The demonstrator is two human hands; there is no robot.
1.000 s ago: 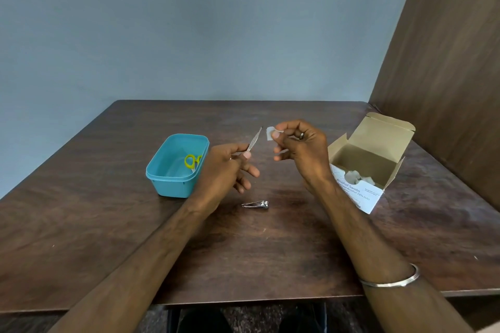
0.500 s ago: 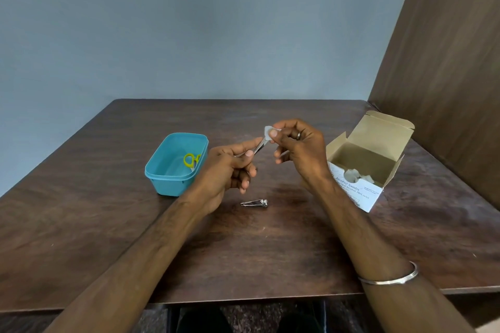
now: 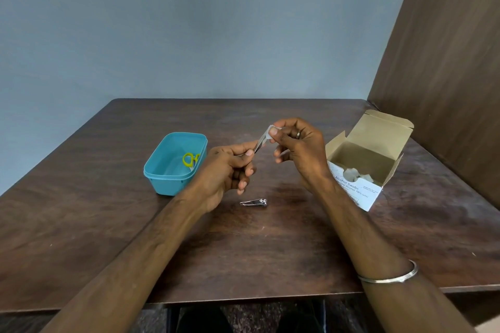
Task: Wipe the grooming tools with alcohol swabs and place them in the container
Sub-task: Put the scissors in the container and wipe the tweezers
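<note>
Your left hand (image 3: 224,170) pinches the tweezers (image 3: 260,142) at frame centre; your right hand (image 3: 300,151) pinches a white swab (image 3: 268,134) around their tip. Below lies a nail clipper (image 3: 253,202) on bare table (image 3: 108,224). Left, the teal container (image 3: 167,178) holds yellow-handled scissors (image 3: 190,160); right, the open swab box (image 3: 370,170) sits near the table's edge.

Soft even light, dim; faint sheen on table (image 3: 270,251); sharp focus; wide-angle bending at edges.
</note>
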